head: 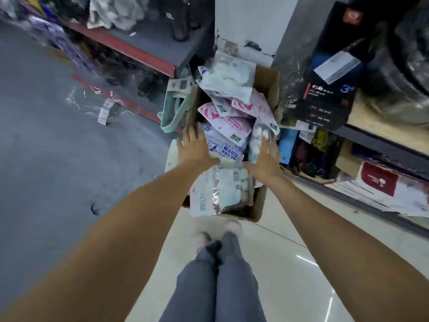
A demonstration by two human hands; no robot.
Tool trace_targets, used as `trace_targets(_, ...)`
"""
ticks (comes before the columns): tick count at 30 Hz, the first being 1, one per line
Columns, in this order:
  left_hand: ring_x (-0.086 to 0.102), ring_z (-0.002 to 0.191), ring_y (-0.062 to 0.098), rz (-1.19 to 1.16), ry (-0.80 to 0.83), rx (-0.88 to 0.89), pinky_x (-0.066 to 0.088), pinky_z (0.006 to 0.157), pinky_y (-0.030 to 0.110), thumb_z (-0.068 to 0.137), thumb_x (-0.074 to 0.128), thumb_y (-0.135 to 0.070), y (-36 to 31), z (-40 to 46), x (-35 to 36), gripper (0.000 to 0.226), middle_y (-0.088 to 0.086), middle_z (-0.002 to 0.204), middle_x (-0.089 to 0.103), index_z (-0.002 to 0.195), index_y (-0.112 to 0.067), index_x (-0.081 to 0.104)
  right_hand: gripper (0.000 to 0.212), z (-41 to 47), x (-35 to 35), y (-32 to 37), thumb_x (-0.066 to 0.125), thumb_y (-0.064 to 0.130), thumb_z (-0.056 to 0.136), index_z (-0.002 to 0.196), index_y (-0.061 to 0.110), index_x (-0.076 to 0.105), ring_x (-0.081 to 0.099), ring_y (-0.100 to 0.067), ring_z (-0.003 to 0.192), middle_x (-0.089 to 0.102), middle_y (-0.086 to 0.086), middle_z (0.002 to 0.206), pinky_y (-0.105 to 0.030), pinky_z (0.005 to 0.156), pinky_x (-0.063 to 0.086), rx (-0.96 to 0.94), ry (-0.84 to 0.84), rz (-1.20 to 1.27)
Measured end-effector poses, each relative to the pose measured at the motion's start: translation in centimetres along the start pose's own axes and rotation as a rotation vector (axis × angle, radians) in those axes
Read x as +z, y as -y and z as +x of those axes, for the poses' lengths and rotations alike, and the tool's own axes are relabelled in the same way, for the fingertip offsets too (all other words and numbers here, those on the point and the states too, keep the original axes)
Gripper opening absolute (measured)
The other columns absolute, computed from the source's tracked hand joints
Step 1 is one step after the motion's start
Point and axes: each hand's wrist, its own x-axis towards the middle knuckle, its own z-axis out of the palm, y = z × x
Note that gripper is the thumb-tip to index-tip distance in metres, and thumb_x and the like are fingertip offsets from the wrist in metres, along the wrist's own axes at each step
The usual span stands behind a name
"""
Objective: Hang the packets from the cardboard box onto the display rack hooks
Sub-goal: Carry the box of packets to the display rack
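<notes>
**Spotter:** Where do the packets lie from your hands?

**Operator:** Straight ahead and below. The cardboard box stands on the floor just past my feet, its long axis running away from me, and the packets are heaped above its rim. My left hand is at the box's left edge, my right hand towards its right edge, with the pile between them. Both look about equally near; I'd not call either closer.

**Spotter:** Fingers?

**Operator:** Both sets are straight and a little spread, gripping nothing. The left fingers lie against the blue-printed packet at the left of the heap. The right fingertips reach a clear packet of white balls; whether they touch it or hover just over it, I cannot tell.

**Spotter:** And the hooks?

**Operator:** I see no display rack hooks from here, only shelving on either side of the aisle. The picture is also blurred.

**Spotter:** Next move?

**Operator:** My guess is I close on one of the packets on top, most likely the pink one lying crosswise between my hands, and find its hang hole at the short end before lifting.
</notes>
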Motion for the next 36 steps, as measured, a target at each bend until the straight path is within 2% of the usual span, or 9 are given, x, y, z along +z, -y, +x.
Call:
trace_targets(2,-0.008,0.145,0.035,-0.014,0.021,-0.113,0.005,0.113,0.058,0.071,0.065,-0.065,0.6,2.4,0.9,0.115,0.017,0.157,-0.008,0.15,-0.019,-0.006,0.105,2.7,0.5,-0.2,0.066,0.036,0.085,0.149,0.018,-0.016,-0.015,-0.026,0.145,-0.023,-0.011,0.155,-0.04,0.119,0.009,0.01,-0.096,-0.031)
trace_targets(5,0.002,0.144,0.04,-0.119,0.063,-0.265,0.014,0.11,0.063,0.065,0.068,-0.068,1.6,5.4,2.5,0.124,0.018,0.156,-0.012,0.149,-0.023,-0.011,0.104,5.9,1.2,-0.2,0.065,0.037,0.086,0.149,0.018,-0.016,-0.009,-0.031,0.145,-0.02,-0.015,0.155,-0.041,0.118,0.012,0.11,-0.132,0.06)
trace_targets(9,0.032,0.133,0.038,-0.22,0.07,-0.37,0.03,0.103,0.057,0.069,0.066,-0.067,1.3,7.4,4.0,0.116,0.019,0.15,0.023,0.15,-0.019,-0.003,0.084,7.5,2.3,-0.5,0.048,0.034,0.096,0.148,0.002,-0.01,0.011,-0.036,0.143,0.006,-0.023,0.155,-0.04,0.115,0.014,0.192,-0.212,0.077)
trace_targets(12,0.041,0.126,0.035,-0.196,-0.044,-0.402,0.03,0.101,0.053,0.082,0.057,-0.058,1.0,8.1,4.8,0.093,0.016,0.137,0.043,0.146,-0.006,0.015,0.061,8.8,1.7,-1.0,0.037,0.021,0.1,0.146,-0.009,0.009,0.027,-0.038,0.134,0.026,-0.029,0.146,-0.038,0.11,0.019,0.256,-0.376,0.01)
trace_targets(15,0.049,0.119,0.032,-0.14,-0.143,-0.431,0.028,0.103,0.048,0.093,0.05,-0.039,1.2,9.7,5.2,0.052,0.015,0.127,0.052,0.129,-0.002,0.039,0.038,10.8,0.3,-1.9,0.039,0.012,0.099,0.132,-0.007,0.041,0.042,-0.039,0.124,0.041,-0.026,0.135,-0.04,0.098,0.035,0.362,-0.399,-0.046)
trace_targets(19,0.058,0.108,0.035,-0.187,-0.195,-0.411,0.042,0.089,0.044,0.097,0.041,-0.011,2.0,13.0,4.8,0.022,0.017,0.118,0.058,0.118,-0.005,0.042,0.039,13.3,-0.7,-2.9,0.049,0.032,0.095,0.119,0.002,0.056,0.054,-0.037,0.114,0.056,-0.022,0.123,-0.038,0.088,0.045,0.404,-0.359,0.007)
trace_targets(22,0.057,0.107,0.039,-0.338,-0.208,-0.423,0.046,0.086,0.047,0.096,0.035,0.0,1.0,13.4,4.7,0.024,0.023,0.116,0.057,0.12,-0.001,0.038,0.042,14.4,-0.4,-4.1,0.054,0.035,0.092,0.121,0.006,0.056,0.054,-0.036,0.116,0.058,-0.019,0.124,-0.039,0.09,0.044,0.404,-0.286,0.104)
trace_targets(25,0.058,0.104,0.04,-0.367,-0.262,-0.425,0.046,0.085,0.048,0.096,0.032,0.002,0.7,13.5,5.2,0.025,0.024,0.113,0.059,0.118,0.0,0.042,0.046,14.8,0.5,-3.9,0.048,0.031,0.097,0.126,-0.004,0.052,0.05,-0.038,0.121,0.053,-0.024,0.13,-0.039,0.096,0.04,0.444,-0.203,0.157)
trace_targets(36,0.059,0.095,0.039,-0.433,-0.25,-0.399,0.043,0.071,0.04,0.087,0.043,0.006,0.8,10.1,4.4,0.031,0.022,0.103,0.062,0.115,-0.003,0.054,0.034,10.7,0.1,-3.7,0.042,0.013,0.099,0.12,-0.012,0.046,0.048,-0.042,0.118,0.049,-0.032,0.127,-0.041,0.091,0.041,0.337,-0.241,0.102)
